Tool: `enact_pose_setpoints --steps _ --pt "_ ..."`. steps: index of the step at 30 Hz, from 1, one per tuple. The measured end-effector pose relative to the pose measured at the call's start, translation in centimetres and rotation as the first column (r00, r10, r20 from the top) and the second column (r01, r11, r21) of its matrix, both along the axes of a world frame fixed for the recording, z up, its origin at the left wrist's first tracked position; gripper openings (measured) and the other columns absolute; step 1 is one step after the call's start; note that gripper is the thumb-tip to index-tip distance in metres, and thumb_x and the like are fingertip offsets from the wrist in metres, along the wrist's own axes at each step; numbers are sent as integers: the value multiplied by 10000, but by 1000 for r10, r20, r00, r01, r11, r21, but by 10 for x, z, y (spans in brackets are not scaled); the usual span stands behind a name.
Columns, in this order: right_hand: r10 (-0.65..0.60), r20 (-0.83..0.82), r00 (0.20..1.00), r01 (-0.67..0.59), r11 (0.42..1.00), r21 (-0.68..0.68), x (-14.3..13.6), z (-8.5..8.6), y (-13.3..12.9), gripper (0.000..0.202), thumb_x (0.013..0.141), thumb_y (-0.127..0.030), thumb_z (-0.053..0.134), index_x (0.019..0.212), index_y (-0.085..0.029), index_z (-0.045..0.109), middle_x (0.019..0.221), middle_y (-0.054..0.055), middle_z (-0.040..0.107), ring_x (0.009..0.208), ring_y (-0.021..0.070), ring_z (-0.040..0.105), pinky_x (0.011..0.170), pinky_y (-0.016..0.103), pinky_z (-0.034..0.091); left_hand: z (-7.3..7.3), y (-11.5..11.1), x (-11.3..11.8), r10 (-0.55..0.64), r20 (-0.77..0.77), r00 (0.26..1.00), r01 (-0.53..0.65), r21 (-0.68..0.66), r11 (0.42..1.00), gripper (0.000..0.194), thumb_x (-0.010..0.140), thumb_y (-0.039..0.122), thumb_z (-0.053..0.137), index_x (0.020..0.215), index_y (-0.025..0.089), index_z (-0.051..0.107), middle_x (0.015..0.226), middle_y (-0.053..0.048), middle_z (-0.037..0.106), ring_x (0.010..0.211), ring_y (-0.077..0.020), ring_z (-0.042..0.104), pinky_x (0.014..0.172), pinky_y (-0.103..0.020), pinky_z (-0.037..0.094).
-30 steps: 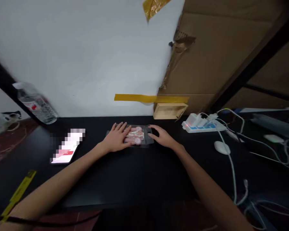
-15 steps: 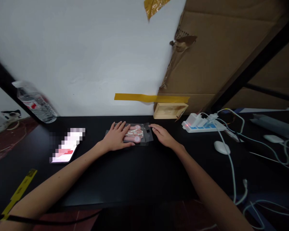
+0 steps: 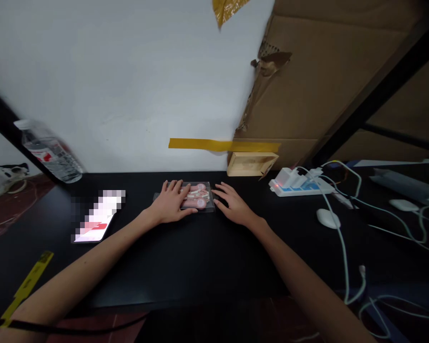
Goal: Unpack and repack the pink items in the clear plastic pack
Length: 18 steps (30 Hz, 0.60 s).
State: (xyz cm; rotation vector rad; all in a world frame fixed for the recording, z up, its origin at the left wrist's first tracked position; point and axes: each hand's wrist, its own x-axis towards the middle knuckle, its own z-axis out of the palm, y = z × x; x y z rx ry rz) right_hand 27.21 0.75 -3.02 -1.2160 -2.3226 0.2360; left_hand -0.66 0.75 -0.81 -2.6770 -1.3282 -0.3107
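A clear plastic package [image 3: 202,195] with pink and white items inside lies on the black table. Spread over its left part is my left hand [image 3: 167,205], fingers apart and palm down. My right hand [image 3: 235,205] rests at the package's right edge, its fingers apart and the fingertips at or very near the plastic. The left end of the package is partly hidden under my left hand.
A lit phone [image 3: 100,216] and a water bottle [image 3: 52,152] are on the left. Behind the package stands a shallow wooden box [image 3: 252,164]. To the right are a power strip [image 3: 300,183], a white mouse [image 3: 328,218] and loose cables.
My right hand has shifted left and its fingers have spread. The clear flap at the package's right end no longer sticks out; it now looks folded in or under.
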Motion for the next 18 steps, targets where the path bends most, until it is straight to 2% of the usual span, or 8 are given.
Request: enact_pose_setpoints --steps 6,10,14,18 --pt "48 30 998 -46 997 -63 0 -7 0 451 993 -413 436 1342 -186 608 1494 149 491 1462 319 325 1170 570 322 0 1 -1 -6 11 1000 6 -4 1000 839 883 786 378 1456 174 412 1443 -210 440 1345 -411 378 1115 -614 229" --pt "-40 -4 999 40 998 -46 4 -6 4 465 968 -441 481 1328 -177 611 1482 153 503 1455 314 340 1175 558 319 1 1 -3 -2 50 999 3 -5 1000 806 885 783 380 1466 225 410 1430 -182 446 1314 -400 401 1094 -612 255" --pt "-137 -92 986 137 991 -2 6 -3 7 431 970 -447 470 1214 -161 682 1392 160 587 1403 308 424 1168 539 340 3 1 -4 8 92 996 -7 -17 1000 796 897 778 363 1482 239 392 1431 -170 443 1310 -393 393 1086 -604 265" --pt "-95 -225 970 86 995 -52 3 0 7 411 983 -460 456 1192 -204 700 1319 130 649 1317 287 531 1142 519 384 5 1 -5 12 91 996 -9 -34 999 800 902 776 354 1489 234 390 1448 -176 423 1326 -397 373 1098 -601 246"
